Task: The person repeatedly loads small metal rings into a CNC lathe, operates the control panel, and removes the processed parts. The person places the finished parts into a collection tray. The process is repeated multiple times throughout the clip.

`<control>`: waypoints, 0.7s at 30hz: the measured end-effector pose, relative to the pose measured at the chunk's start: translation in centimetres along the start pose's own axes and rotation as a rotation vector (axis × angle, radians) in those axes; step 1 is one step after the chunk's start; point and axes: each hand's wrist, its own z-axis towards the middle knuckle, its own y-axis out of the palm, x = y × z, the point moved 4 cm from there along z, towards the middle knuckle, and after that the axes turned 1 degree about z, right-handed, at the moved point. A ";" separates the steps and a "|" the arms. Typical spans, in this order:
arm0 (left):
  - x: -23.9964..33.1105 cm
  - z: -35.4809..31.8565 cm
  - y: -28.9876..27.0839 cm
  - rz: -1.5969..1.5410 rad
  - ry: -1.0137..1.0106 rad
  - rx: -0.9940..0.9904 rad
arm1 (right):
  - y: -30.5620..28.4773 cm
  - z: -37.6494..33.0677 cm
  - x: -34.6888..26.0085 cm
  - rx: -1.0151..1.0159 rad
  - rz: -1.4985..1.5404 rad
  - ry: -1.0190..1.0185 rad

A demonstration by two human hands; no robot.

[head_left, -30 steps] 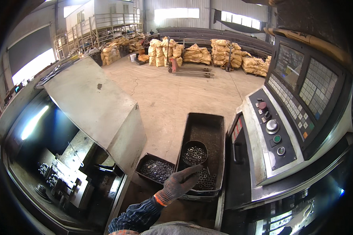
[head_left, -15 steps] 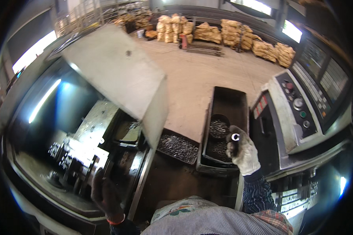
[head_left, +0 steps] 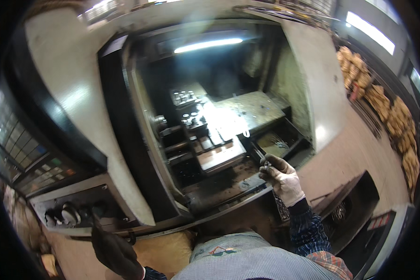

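My right hand (head_left: 283, 181), in a white glove with dark fingertips, pinches a small metal ring (head_left: 267, 164) in front of the machine opening. At lower left my left hand (head_left: 113, 249), in a dark glove, reaches up to the control panel (head_left: 112, 198). One finger stretches toward the panel's lower edge, near the round knobs (head_left: 70, 215); whether it touches a button is too dark to see. Behind the right hand, the lathe's lit chamber holds a tool block (head_left: 224, 156) and a row of metal holders (head_left: 191, 119). The chuck (head_left: 161, 122) sits at the chamber's left.
A dark door frame (head_left: 126, 126) borders the chamber's left side, and a pale machine wall (head_left: 312, 93) its right. A long dark bin (head_left: 359, 200) with metal parts stands at right. Filled yellowish sacks (head_left: 378, 98) line the far right. Another machine's edge (head_left: 382, 242) is at lower right.
My view has swung left to face the machine. The left hand has moved to the control panel. My right hand, still gripping the ring, has come from above the bin to the chamber's front.
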 end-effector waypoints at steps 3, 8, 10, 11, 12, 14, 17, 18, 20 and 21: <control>-4.5 -0.4 -1.7 0.293 -0.430 0.150 | 3.7 3.5 2.9 -0.163 -0.086 0.095; -6.8 -0.4 0.0 0.107 -0.251 0.136 | 8.5 9.2 8.7 -0.261 -0.330 0.231; -7.1 -0.9 0.5 -0.014 -0.316 0.252 | 10.0 11.8 10.8 -0.379 -0.440 0.244; -6.8 -1.0 0.9 0.089 -0.297 0.262 | 10.8 13.1 12.2 -0.412 -0.427 0.250; -6.4 -1.0 1.1 0.185 -0.264 0.277 | 11.6 14.7 14.3 -0.335 -0.363 0.327; -6.0 -0.9 1.3 0.196 -0.340 0.338 | 12.7 17.6 16.9 -0.315 -0.332 0.356; -4.9 -0.3 1.3 0.421 -0.345 0.256 | 14.5 21.7 19.4 -0.315 -0.473 0.168; -4.7 -0.2 1.1 0.478 -0.357 0.227 | 15.0 22.8 20.1 -0.286 -0.499 0.107; -4.6 -0.2 1.1 0.538 -0.390 0.206 | 15.9 25.0 21.5 -0.236 -0.569 0.072; -4.6 -0.3 1.1 0.541 -0.408 0.214 | 16.3 26.0 22.0 -0.215 -0.622 0.011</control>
